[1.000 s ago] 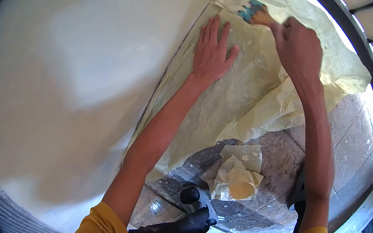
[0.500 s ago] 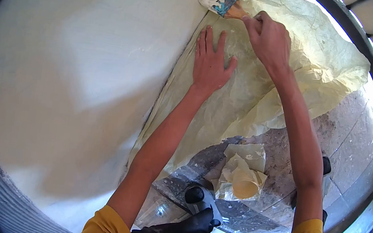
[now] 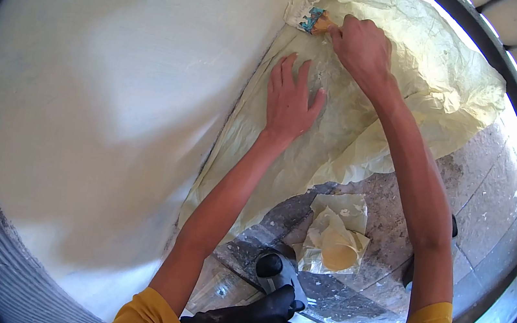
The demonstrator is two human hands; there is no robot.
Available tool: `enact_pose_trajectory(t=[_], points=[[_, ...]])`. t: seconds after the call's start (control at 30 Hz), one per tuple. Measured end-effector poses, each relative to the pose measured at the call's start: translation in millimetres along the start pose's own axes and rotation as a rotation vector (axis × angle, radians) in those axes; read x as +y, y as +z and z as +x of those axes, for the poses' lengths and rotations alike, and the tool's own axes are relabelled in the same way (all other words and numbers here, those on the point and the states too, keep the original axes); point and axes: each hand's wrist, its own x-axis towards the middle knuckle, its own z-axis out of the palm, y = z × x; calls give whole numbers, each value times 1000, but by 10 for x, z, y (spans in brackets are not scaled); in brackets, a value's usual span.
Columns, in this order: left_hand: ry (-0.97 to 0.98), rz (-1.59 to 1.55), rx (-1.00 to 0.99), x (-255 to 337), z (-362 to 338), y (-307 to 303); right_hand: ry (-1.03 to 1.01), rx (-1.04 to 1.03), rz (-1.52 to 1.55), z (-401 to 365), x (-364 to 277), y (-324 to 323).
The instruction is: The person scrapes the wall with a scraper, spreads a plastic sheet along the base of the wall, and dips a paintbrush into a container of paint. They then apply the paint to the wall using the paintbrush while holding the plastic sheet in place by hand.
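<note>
My right hand [image 3: 362, 50] is closed on the wooden handle of a wide paintbrush [image 3: 313, 21]. White paint coats its bristles, with blue marks near the ferrule, and they lie at the corner where the wall meets the sheet. Below and left of it, my left hand [image 3: 290, 103] has its fingers spread over a thin yellowish sheet [image 3: 342, 117], holding nothing. The crumpled sheet covers the floor along the base of a white wall [image 3: 110, 96].
A cup [image 3: 339, 250] of cream-coloured paint stands on paper on the paint-spotted tile floor [image 3: 489, 192]. My shoe [image 3: 277, 268] is left of it. A curved dark railing [image 3: 511, 77] runs along the right. Ribbed grey material [image 3: 4, 259] borders the wall at lower left.
The paintbrush and my right hand have moved slightly, the bristles a little down and right. My left hand has shifted slightly down, its fingers more bent.
</note>
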Motion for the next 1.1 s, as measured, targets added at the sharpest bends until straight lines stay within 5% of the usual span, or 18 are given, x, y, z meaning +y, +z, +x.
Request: enact_pose_trajectory(t=[0.33,0.53,0.8,1.0,1.1], points=[[-65,64,-6,-138,-150,23,142,-11,3,-190,-43,-538],[-66,51,3,-172,-153,26,-35,193,-93,-76,-170,-726],[-77,128,-39,-130,59,0,6,225,-165,-156,-313,-1240],[-70,-41,-113,-211,400,202,-81,257,-188,62,-203,-902],[-36,154,-17,-202,494,237,-11,118,-161,168,-313,-863]])
